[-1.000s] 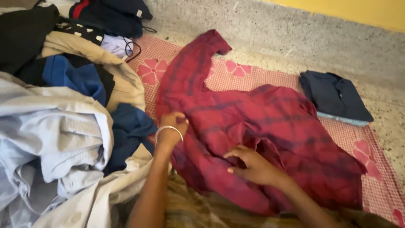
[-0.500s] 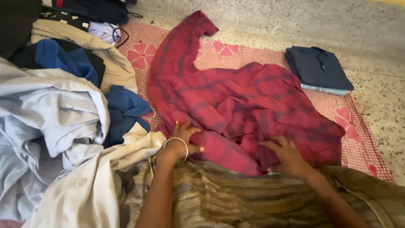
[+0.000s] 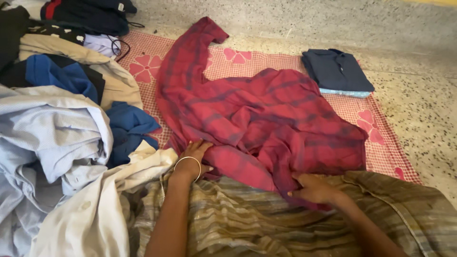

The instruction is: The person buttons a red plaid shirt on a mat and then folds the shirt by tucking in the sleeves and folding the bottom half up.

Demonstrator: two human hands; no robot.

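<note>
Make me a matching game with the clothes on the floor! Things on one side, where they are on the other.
Things:
1. red checked shirt
2. folded dark blue shirt
3. pile of clothes
4. bracelet

Places:
A. on the left wrist
B. spread on the mat, under both hands
C. heaped to the left of the mat
D. at the mat's far right corner

Pairs: 1-B, 2-D, 3-C, 4-A

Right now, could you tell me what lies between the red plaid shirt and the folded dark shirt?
Only a bare strip of the red checked mat separates the red plaid shirt from the folded dark shirt, seen in the head view.
</note>
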